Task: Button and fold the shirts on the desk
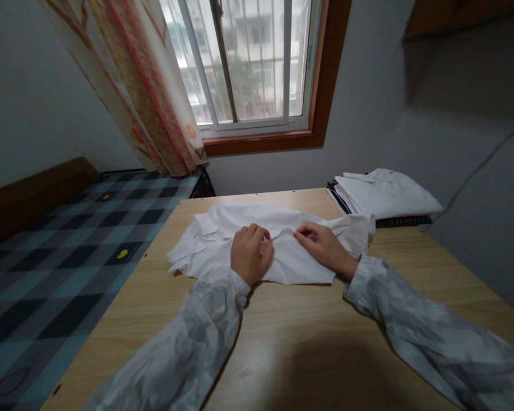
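A white shirt (pixel 297 265) lies spread sideways across the wooden table, its collar end to the left and wrinkles along its middle. My left hand (pixel 252 254) rests over the centre of the shirt, its fingers curled and pinching a bit of the cloth. To the right, my right hand (pixel 323 245) pinches the same raised fold between thumb and forefinger. A short ridge of fabric runs between both hands. The fingertips of my left hand are partly hidden behind the hand itself.
A stack of folded clothes (pixel 388 194), white on top with dark ones beneath, sits at the table's (pixel 274 342) back right corner. On the left is a bed with a checked cover (pixel 89 245). Behind are a window (pixel 257 68) and a patterned curtain (pixel 141 74).
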Tool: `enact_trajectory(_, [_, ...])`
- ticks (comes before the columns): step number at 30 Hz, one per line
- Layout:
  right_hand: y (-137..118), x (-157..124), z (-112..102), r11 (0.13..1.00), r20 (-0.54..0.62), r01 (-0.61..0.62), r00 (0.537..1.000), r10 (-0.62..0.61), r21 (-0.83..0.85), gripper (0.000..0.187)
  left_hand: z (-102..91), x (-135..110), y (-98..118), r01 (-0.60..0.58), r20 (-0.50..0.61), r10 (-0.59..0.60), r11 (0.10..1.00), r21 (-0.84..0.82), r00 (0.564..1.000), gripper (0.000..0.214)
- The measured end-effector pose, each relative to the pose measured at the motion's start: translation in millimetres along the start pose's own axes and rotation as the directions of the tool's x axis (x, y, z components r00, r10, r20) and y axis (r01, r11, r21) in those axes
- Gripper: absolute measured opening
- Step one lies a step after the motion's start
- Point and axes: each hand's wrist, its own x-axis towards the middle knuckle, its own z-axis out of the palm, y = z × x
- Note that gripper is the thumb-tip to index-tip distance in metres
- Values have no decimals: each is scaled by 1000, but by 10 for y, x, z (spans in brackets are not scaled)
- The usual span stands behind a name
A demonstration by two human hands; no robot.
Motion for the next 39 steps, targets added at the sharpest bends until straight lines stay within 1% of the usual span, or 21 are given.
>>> enact_trajectory(1, [-15, -14, 28, 1000, -6, 2, 1000, -2, 12, 26, 8, -26, 68, 3, 40, -1, 999, -53, 999, 6])
enact_trajectory(4, [-29, -59, 119, 999, -3, 8, 1000, -8, 39, 24, 67, -100, 221, 80, 154, -52, 980, -182, 987, 19])
enact_trajectory(6, [-18, -83, 172, 999, 17, 11, 1000, -12, 53, 21, 111, -128, 257, 123, 182, -84, 969, -217, 980, 22])
enact_trajectory(10, [15, -97, 235, 993, 75, 4, 997, -13, 119, 19, 170, -127, 223, 146, 183, -99, 954, -262, 978, 21])
enact_trajectory(13, [19, -93, 254, 984, 115, 10, 993, -31, 177, 16, 216, -116, 175, 173, 218, -109, 939, -298, 970, 21])
enact_trajectory(16, [8, -96, 264, 987, 124, 41, 990, -61, 158, 14, 274, -114, 134, 227, 253, -144, 913, -339, 957, 19])
enact_trajectory(20, [1, -109, 278, 993, 102, 28, 994, -40, 112, 14, 323, -117, 103, 252, 269, -160, 902, -352, 950, 14])
enact_trajectory(26, [11, -110, 300, 998, 81, 26, 996, -31, 63, 13, 324, -98, 85, 280, 290, -171, 876, -392, 942, 14])
enact_trajectory(32, [14, -136, 346, 999, 45, 34, 998, -33, -8, 10, 286, -78, 69, 263, 293, -130, 839, -476, 947, 15])
enact_trajectory(35, [48, -124, 333, 997, -18, 10, 1000, -11, -73, 9, 291, -111, 78, 241, 301, -91, 826, -509, 949, 13])
enact_trajectory(37, [59, -96, 276, 992, -82, -18, 997, 7, -126, 11, 310, -127, 77, 266, 303, -114, 809, -524, 946, 13])
enact_trajectory(39, [39, -56, 171, 985, -111, -19, 994, 0, -172, 12, 325, -115, 57, 325, 288, -192, 776, -540, 938, 15])
